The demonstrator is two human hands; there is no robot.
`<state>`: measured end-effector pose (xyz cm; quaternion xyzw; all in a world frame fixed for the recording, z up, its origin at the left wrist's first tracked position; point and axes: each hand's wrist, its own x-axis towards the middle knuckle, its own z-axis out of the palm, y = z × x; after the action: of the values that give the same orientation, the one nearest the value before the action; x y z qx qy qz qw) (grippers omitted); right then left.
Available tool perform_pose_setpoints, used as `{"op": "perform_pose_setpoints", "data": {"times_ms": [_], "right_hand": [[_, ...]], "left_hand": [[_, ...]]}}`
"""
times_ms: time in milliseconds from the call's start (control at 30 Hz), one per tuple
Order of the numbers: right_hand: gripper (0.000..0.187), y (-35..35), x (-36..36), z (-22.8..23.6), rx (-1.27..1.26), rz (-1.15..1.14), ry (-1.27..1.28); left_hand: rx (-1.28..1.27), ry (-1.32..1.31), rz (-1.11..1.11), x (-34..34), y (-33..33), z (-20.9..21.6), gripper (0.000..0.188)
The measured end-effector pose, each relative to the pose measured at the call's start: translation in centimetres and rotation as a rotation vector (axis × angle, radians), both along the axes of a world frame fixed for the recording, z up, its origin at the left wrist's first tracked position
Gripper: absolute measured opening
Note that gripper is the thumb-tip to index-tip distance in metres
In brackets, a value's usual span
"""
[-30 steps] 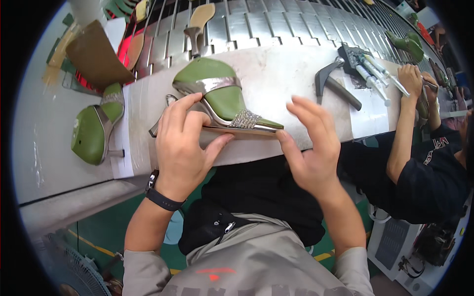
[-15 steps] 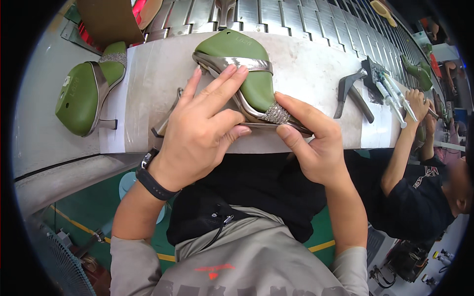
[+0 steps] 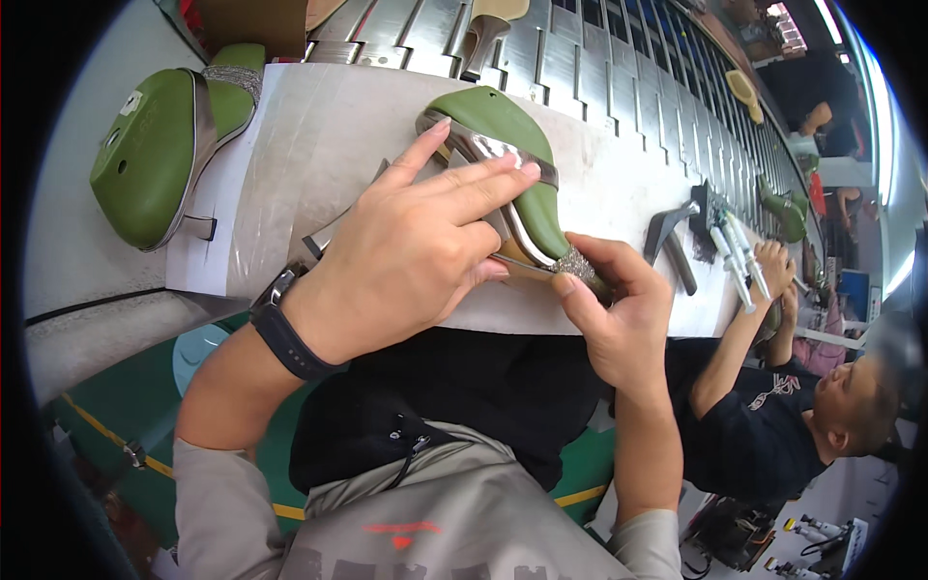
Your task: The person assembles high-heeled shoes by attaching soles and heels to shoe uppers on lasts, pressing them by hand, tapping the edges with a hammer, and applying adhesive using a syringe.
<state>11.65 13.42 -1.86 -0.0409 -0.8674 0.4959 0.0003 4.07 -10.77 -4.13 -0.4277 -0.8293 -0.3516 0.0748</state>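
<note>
A high-heeled sandal (image 3: pixel 515 159) on a green shoe last lies on its side at the work surface's front, with a shiny silver toe strap and a glittery heel strap. My left hand (image 3: pixel 416 222) holds its sole side, fingers stretched over the toe strap, thumb low by the sole. My right hand (image 3: pixel 623 304) pinches the heel end between thumb and fingers, at the glittery strap (image 3: pixel 574 264). The heel post is partly hidden by my left hand. To the left lies a second sandal (image 3: pixel 145 159) on a green last.
A hammer (image 3: pixel 667 237) and several syringes (image 3: pixel 737 256) lie to the right. Beyond the white board (image 3: pixel 319 126) runs a metal slat conveyor (image 3: pixel 580 58) carrying a shoe part (image 3: pixel 488 39). A co-worker (image 3: pixel 764 406) works at the right.
The whole view has turned and shifted, so the bench appears slanted. Both hands stay on the sandal, which now looks more tilted, its toe farther from me.
</note>
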Motion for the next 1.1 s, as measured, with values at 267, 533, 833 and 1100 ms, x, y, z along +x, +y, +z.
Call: {"op": "perform_pose_setpoints", "data": {"times_ms": [267, 533, 833, 1100], "right_hand": [[0.036, -1.4, -0.6, 0.7, 0.037, -0.064, -0.014], [0.041, -1.9, -2.6, 1.5, 0.139, -0.010, -0.088], [0.048, -4.6, -4.3, 2.4, 0.456, 0.014, -0.059], [0.057, -1.3, -3.5, -1.4, 0.478, 0.101, 0.344]], "left_hand": [[0.081, 0.001, 0.050, -0.7, -0.3, -0.6, 0.023], [0.104, 0.008, 0.076, -1.1, -0.2, -1.0, 0.024], [0.102, 0.039, 0.119, -1.4, 0.1, -0.7, 0.021], [0.263, 0.154, 0.023, -0.8, -0.6, 1.8, 0.029]]}}
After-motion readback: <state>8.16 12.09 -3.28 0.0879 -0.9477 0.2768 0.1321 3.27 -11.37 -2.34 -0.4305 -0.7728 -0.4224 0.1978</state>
